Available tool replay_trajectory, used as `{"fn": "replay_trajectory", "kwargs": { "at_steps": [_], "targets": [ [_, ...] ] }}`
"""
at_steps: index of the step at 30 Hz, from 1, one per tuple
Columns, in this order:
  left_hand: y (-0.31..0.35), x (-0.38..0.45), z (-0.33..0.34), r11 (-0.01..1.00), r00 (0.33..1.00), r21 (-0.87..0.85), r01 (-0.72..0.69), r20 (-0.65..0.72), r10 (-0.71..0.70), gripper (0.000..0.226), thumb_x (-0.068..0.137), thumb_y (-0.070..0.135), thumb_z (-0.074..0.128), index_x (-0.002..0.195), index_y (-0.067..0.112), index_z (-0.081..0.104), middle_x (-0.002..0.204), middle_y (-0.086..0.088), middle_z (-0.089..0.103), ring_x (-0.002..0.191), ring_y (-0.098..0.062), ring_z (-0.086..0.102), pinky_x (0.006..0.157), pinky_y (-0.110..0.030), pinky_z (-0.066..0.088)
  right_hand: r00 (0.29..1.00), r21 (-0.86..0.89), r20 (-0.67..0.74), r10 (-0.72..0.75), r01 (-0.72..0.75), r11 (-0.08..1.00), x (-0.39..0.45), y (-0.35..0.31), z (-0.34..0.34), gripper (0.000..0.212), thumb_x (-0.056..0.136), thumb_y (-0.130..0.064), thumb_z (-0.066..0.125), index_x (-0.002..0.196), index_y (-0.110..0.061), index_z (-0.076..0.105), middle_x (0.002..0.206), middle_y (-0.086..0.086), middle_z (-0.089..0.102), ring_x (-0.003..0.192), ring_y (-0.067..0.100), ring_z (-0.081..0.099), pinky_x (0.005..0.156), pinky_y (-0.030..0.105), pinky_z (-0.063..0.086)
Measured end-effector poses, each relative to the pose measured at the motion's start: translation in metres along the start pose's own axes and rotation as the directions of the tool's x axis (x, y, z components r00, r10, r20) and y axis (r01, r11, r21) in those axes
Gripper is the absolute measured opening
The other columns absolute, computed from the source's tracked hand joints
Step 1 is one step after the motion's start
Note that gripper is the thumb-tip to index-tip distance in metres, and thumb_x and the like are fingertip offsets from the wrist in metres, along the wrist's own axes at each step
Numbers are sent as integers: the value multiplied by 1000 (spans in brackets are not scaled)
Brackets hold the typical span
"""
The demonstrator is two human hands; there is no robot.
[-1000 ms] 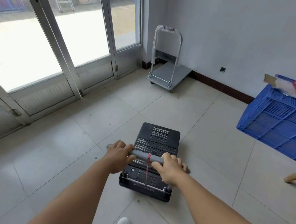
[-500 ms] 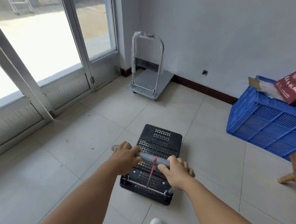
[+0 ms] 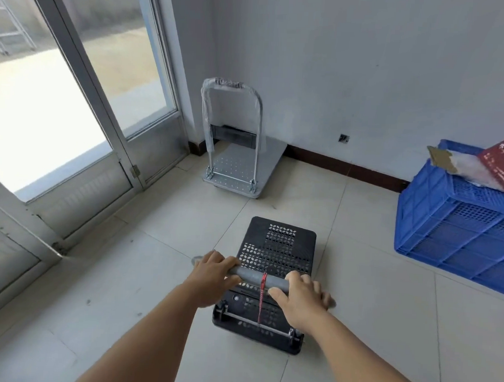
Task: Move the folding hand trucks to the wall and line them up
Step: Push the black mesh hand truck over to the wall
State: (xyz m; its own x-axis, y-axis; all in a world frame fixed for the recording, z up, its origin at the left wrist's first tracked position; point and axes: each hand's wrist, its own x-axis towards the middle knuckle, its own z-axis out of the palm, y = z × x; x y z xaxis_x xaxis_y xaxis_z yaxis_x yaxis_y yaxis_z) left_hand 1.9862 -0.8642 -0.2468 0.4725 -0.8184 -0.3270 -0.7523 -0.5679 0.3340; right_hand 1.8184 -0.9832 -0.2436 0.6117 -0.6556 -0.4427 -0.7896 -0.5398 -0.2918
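With the left hand (image 3: 211,279) and right hand (image 3: 300,301) both curled around the grey handle (image 3: 252,277), the black hand truck (image 3: 277,250) stands mid-floor, so the transport step is underway; next, steer it beside the grey hand truck (image 3: 240,167) parked at the wall (image 3: 367,80).

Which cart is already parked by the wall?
The silver hand truck, in the corner by the glass door, with its plastic-wrapped handle upright. The black hand truck is out on the floor, both hands on its handle.
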Motion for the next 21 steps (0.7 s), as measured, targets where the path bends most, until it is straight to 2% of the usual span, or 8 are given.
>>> {"fn": "replay_trajectory", "kwargs": {
  "at_steps": [10,18,21],
  "targets": [
    [-3,133,-45,999,999,-5,-37,9,37,38,95,42,44,130,29,44,121,-6,45,120,-24,37,105,-37,29,1000,-9,-23,11,-11,1000,109,-6,-51,35,99,-45,26,129,-28,32,133,5,36,121,26,34,103,43,24],
    [-3,242,-87,997,996,-10,-82,23,82,39,95,43,43,131,28,44,123,-7,44,121,-24,36,105,-39,31,988,0,-131,86,-86,996,200,-18,-93,37,99,-44,27,130,-25,33,137,4,39,127,26,35,106,43,25],
    [0,278,-100,995,995,0,-96,34,95,38,95,42,42,131,28,45,123,-8,44,122,-24,35,105,-39,30,975,62,-185,125,-116,991,228,-20,-104,48,100,-43,27,142,-22,23,150,4,29,139,25,24,113,43,21]
  ]
}}
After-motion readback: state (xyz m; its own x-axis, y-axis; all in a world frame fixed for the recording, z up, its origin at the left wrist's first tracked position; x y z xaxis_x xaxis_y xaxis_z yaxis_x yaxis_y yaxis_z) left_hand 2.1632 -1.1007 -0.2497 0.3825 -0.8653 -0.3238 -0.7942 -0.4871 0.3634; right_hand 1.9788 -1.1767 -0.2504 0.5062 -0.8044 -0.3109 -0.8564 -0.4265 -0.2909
